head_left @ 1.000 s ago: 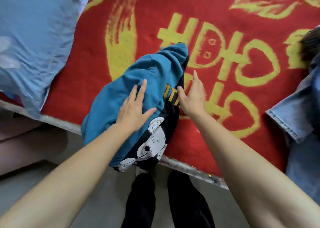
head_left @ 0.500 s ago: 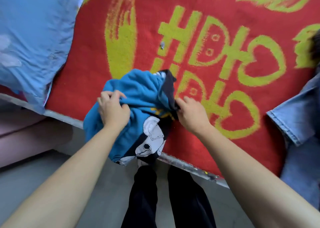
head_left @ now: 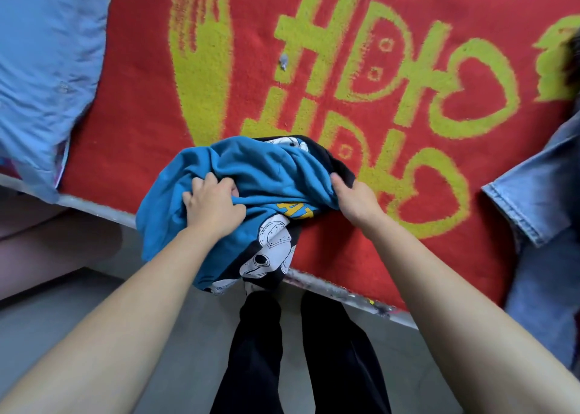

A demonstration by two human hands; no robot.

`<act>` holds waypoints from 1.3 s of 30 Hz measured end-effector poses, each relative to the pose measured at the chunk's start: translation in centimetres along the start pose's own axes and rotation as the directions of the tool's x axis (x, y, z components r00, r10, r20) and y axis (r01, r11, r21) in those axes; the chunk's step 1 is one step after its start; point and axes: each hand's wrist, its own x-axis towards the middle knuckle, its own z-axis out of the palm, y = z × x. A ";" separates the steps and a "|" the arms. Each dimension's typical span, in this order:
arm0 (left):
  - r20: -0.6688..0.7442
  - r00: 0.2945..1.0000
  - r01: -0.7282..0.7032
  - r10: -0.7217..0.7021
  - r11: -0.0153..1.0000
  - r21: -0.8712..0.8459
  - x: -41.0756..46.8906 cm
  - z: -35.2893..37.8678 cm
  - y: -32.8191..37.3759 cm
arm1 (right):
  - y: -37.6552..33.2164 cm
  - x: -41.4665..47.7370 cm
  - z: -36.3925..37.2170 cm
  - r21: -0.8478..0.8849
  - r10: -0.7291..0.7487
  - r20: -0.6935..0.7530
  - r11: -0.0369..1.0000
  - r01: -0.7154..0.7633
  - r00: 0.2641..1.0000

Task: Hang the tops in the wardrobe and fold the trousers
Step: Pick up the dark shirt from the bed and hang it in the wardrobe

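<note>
A bunched teal and black top (head_left: 251, 175) with a white helmet print and yellow letters lies at the near edge of the bed, part of it hanging over the side. My left hand (head_left: 213, 203) grips a fold of the teal cloth in the bundle's middle. At the bundle's right end my right hand (head_left: 354, 200) holds the cloth where teal meets black. Blue denim trousers (head_left: 539, 212) lie at the right edge of the bed, partly out of frame.
A red blanket (head_left: 345, 99) with yellow-green letters and hearts covers the bed. A light blue pillow (head_left: 44, 68) lies at the far left. My black-trousered legs (head_left: 298, 351) stand on the grey floor against the bed's edge.
My hands went from lying flat on the spread top to gripping it, and the cloth has been gathered toward me into a tighter bundle.
</note>
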 end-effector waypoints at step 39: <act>-0.567 0.813 -0.552 0.132 0.486 -0.677 -26.1 -42.4 0.5 | -37.0 -51.4 -22.2 0.463 -0.811 -0.060 0.494 0.736 0.582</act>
